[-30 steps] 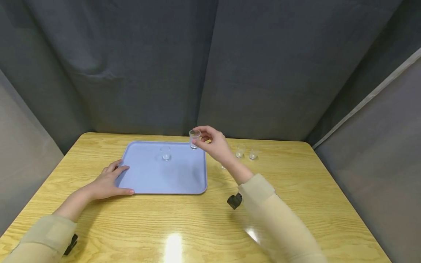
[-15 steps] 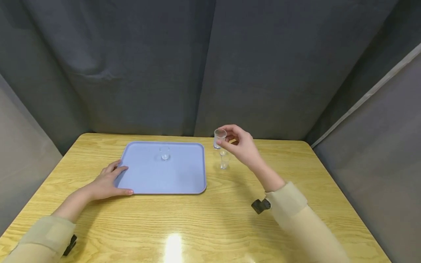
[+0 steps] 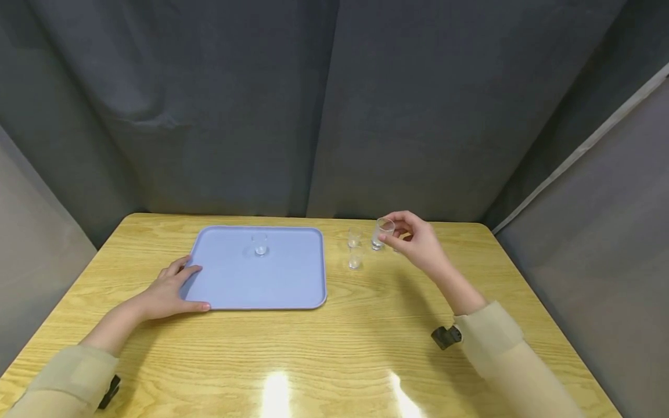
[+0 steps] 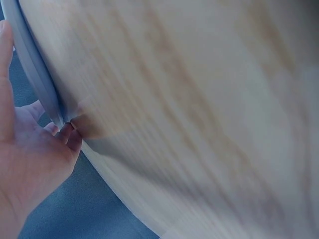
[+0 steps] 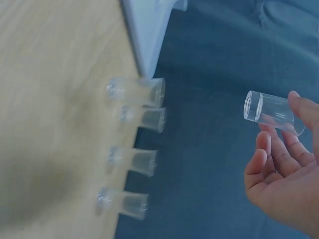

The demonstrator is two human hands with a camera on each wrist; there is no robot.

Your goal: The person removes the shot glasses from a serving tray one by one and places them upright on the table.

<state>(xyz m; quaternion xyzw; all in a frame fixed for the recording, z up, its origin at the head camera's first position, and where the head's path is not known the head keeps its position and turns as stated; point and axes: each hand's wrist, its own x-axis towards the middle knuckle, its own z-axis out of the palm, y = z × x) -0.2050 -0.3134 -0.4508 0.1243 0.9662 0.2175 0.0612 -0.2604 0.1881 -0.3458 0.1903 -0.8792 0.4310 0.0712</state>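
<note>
My right hand (image 3: 422,244) pinches a clear shot glass (image 3: 383,233) near its rim, held up off the table with its mouth upward. In the right wrist view, thumb and fingertips meet the upper part of the held glass (image 5: 269,108), and its thick base points away from the palm. My left hand (image 3: 163,295) grips the near left corner of a light blue tray (image 3: 261,284), thumb along the front rim and fingers at the left edge. On the tray stands one shot glass (image 3: 259,246).
Right of the tray, two shot glasses stand on the wooden table (image 3: 313,348), one nearer (image 3: 355,259) and one farther (image 3: 354,236). The right wrist view shows several standing glasses in a row (image 5: 144,162). A dark curtain (image 3: 235,116) hangs behind the table.
My right hand has moved right with the shot glass, from over the tray's far right corner past the nearest standing glasses, and slightly down. My left hand stays at the tray.
</note>
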